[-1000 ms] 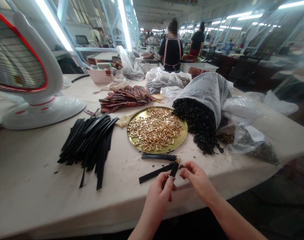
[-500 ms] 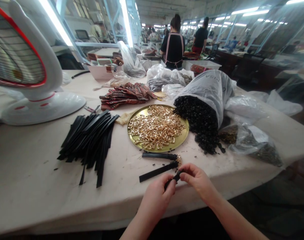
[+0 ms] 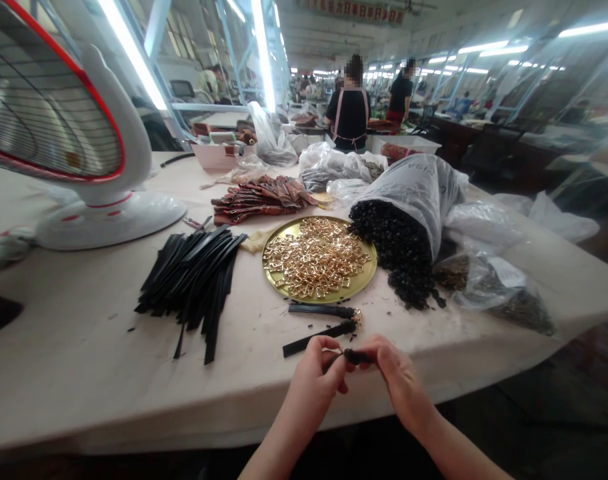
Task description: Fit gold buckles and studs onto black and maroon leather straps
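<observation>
Near the table's front edge, my right hand (image 3: 397,377) is closed round a short black strap (image 3: 357,357). My left hand (image 3: 317,377) pinches at the strap's left end, where a small gold glint shows between the fingers; the rest of that end is hidden. Just beyond my hands lie two black straps with gold buckles, a farther strap (image 3: 317,310) and a nearer strap (image 3: 317,339). Behind them a round gold tray (image 3: 368,283) bears a heap of gold buckles (image 3: 319,257). Left of it spreads a pile of loose black straps (image 3: 189,273).
Small black pieces (image 3: 397,247) spill from a plastic bag (image 3: 419,183) on the right, beside another clear bag (image 3: 504,287). Reddish-brown strips (image 3: 264,199) lie behind the tray. A white fan (image 3: 114,220) stands at left. A person (image 3: 351,110) stands beyond the table.
My right hand has turned and now covers more of the strap, which lies more level. My left fingers have shifted to its left end. The camera view has tilted up slightly.
</observation>
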The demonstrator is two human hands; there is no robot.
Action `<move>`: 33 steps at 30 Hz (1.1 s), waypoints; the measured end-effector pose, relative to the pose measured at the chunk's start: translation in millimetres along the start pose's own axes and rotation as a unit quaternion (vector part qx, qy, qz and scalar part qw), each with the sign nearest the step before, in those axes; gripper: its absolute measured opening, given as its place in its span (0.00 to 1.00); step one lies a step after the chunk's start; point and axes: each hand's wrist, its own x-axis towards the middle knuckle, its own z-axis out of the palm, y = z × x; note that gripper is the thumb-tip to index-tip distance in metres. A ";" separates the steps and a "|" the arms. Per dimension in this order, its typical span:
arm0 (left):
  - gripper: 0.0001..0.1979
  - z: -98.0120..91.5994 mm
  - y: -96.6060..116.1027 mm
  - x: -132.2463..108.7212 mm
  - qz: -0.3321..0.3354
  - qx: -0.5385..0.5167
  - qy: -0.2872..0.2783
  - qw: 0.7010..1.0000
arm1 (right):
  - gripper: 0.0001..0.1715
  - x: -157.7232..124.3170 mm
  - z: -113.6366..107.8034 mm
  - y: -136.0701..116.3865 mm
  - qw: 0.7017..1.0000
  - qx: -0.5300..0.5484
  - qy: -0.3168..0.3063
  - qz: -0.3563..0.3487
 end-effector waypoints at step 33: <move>0.09 -5.9 -14.1 -9.5 -0.016 0.068 -0.044 0.997 | 0.14 7.0 -10.6 8.0 0.982 -0.173 -0.013 0.076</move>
